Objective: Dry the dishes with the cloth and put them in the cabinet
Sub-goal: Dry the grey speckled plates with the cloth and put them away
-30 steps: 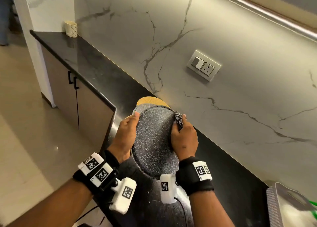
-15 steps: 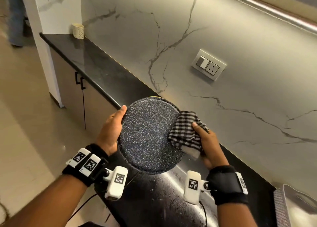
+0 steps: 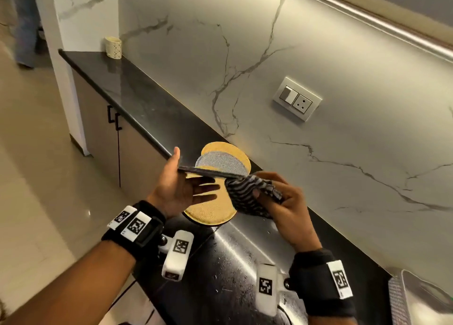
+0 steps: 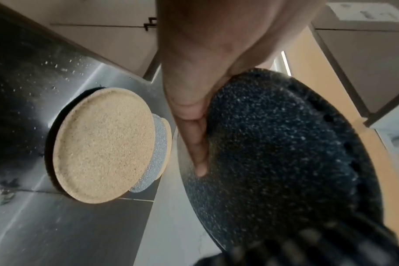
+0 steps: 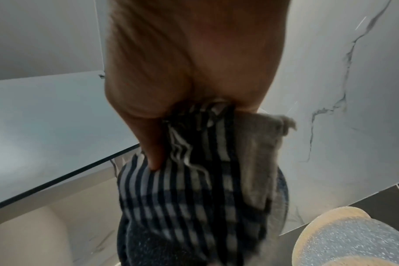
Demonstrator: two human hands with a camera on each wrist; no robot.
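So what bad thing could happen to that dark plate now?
The dark plate could slip. The left hand seems to hold it only at one rim, fingers fairly straight, while the right hand wipes the other edge with the checked cloth.

If it drops, it would probably land on the tan plate and the grey plate right below.

The black counter shows water drops, so a dried plate set there may get wet again.

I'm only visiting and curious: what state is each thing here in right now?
dark plate: held edge-on above the counter
checked cloth: bunched, wrapped over the plate's rim
left hand: supports the plate, fingers straight
right hand: grips the cloth
cabinet doors: shut
yellow plate: lying flat
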